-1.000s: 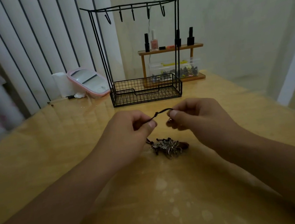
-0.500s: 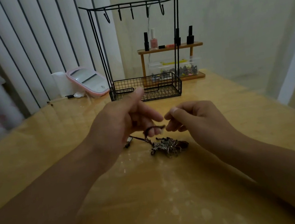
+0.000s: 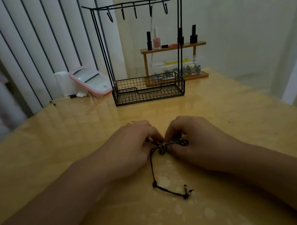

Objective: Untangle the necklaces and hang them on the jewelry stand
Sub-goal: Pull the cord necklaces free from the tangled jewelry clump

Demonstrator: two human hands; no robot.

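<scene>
A tangle of dark cord necklaces (image 3: 173, 143) lies on the yellow table (image 3: 54, 141), pinched between both hands. My left hand (image 3: 131, 149) grips it from the left and my right hand (image 3: 193, 140) from the right, fingertips nearly touching. One loose dark cord (image 3: 152, 169) with small beads trails from the tangle toward me and curls right, ending in a knot. Part of the tangle is hidden under my fingers. The black wire jewelry stand (image 3: 148, 88) stands behind, its several hooks (image 3: 135, 12) bare.
A pink-rimmed mirror (image 3: 90, 80) leans against the striped wall at the left, beside a white block. Behind the stand, a small wooden shelf (image 3: 173, 47) holds nail polish bottles above a clear box of small items (image 3: 176, 69).
Both hands came down from above the table onto the tangle and closed on it. A loose cord end now lies stretched out toward me.
</scene>
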